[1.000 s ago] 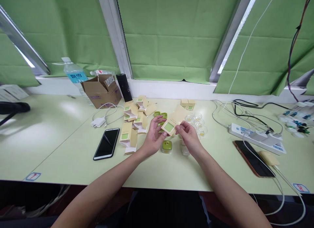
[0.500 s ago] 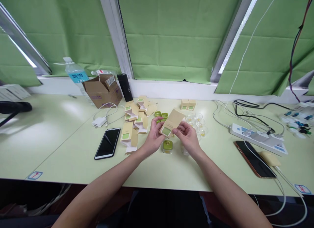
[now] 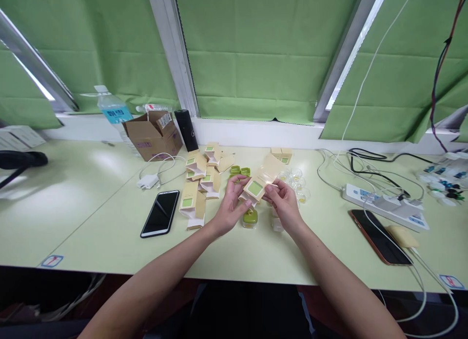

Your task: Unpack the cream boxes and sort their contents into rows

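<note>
A small tan cardboard box (image 3: 255, 188) with a green window is between my hands, its long flap (image 3: 270, 167) raised at the back. My right hand (image 3: 285, 204) pinches its right edge between thumb and fingers. From the left, my left hand (image 3: 230, 207) holds it, fingers at the far side and thumb along the lower edge. Just below stands a small clear jar with a green lid (image 3: 250, 217). A clear jar (image 3: 277, 224) is partly hidden by my right hand. More green lids (image 3: 240, 171) lie behind the box, with several clear round containers (image 3: 298, 180) to the right.
Several partly folded boxes (image 3: 193, 202) are left of my hands; closed boxes (image 3: 281, 155) stand at the back. Around them are a phone (image 3: 160, 213), a charger (image 3: 148, 181), a carton (image 3: 153, 137), a black bottle (image 3: 186, 129), a power strip (image 3: 383, 206) and another phone (image 3: 380, 236).
The flat-looking carton has been opened into a box shape and tilted, its flap now pointing back. My left thumb has moved from its face to its lower edge.
</note>
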Motion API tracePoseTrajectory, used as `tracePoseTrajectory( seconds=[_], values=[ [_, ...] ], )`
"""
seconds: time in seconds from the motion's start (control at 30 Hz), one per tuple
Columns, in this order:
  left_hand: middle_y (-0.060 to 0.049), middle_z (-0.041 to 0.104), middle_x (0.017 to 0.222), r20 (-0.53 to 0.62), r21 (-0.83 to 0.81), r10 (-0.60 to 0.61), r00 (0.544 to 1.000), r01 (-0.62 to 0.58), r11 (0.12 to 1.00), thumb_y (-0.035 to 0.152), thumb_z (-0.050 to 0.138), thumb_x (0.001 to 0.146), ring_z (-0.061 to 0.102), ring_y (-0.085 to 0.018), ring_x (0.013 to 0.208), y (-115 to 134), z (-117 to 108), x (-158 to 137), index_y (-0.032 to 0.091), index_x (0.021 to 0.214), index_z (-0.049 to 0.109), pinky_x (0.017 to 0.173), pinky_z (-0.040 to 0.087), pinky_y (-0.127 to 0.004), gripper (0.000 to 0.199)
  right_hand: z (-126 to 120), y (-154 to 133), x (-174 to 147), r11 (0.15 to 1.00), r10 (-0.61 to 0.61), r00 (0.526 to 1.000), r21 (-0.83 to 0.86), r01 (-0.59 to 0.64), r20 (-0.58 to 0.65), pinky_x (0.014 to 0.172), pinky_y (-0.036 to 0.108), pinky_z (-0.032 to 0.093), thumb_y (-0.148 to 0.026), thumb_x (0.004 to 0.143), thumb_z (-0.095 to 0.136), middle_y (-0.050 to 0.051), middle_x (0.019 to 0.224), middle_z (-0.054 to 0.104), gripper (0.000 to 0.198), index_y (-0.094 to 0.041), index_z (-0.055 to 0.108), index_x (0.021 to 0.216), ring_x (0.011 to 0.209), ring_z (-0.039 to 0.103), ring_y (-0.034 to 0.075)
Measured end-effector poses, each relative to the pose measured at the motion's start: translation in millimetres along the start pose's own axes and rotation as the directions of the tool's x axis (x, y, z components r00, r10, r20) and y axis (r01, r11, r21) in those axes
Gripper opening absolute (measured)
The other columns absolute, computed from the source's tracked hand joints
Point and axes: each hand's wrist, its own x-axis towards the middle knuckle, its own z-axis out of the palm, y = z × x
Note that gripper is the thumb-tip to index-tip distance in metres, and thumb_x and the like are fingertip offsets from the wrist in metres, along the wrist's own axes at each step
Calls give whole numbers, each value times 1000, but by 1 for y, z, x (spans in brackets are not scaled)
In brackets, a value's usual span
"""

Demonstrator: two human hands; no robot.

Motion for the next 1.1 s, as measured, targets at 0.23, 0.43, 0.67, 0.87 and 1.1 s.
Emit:
tracePoseTrajectory(
  seconds=[0.23, 0.43, 0.67, 0.87, 1.1],
  values=[
    [-13, 62, 137, -101, 364, 164, 981, -117, 924, 33, 60, 101, 63, -26, 130, -7, -1, 0, 26, 137, 46, 107, 52, -43, 39, -2, 3, 0, 999, 34, 999, 18, -33, -32, 79, 35, 66, -61, 69, 90, 3, 85, 81, 56, -24, 62, 100, 75, 78, 20],
    [-14, 68, 134, -30, 546, 278, 960, -217, 809, 26, 67, 96, 67, -28, 126, -8, -3, -2, 25, 144, 41, 105, 56, -46, 55, -2, 5, 0, 1000, 19, 1000, 23, -19, -1, 70, 33, 64, -59, 69, 91, 3, 88, 82, 58, -25, 60, 104, 75, 78, 21],
    [-14, 66, 135, -21, 580, 338, 941, -264, 771, 13, 47, 101, 67, -25, 126, -13, -3, -1, 23, 144, 42, 103, 58, -42, 45, 0, 5, 0, 999, 37, 999, 18, -37, -27, 59, 25, 57, -59, 66, 93, 4, 93, 81, 66, -24, 60, 111, 71, 73, 16],
    [-11, 66, 129, -129, 476, 279, 952, -187, 859, 26, 62, 100, 69, -23, 116, -19, -4, 0, 26, 135, 52, 98, 58, -39, 37, 1, 7, 0, 999, 51, 999, -9, -51, -19, 51, 24, 51, -60, 62, 94, 2, 85, 79, 68, -23, 64, 110, 61, 66, 14],
    [-10, 64, 128, -151, 243, 180, 972, -140, 960, 38, 78, 90, 67, -23, 117, -20, -2, 4, 27, 135, 50, 102, 56, -39, 54, -3, 4, 2, 995, 90, 996, 43, -90, 3, 56, 28, 59, -63, 64, 92, 6, 85, 82, 66, -20, 70, 108, 65, 75, 20]
  ],
)
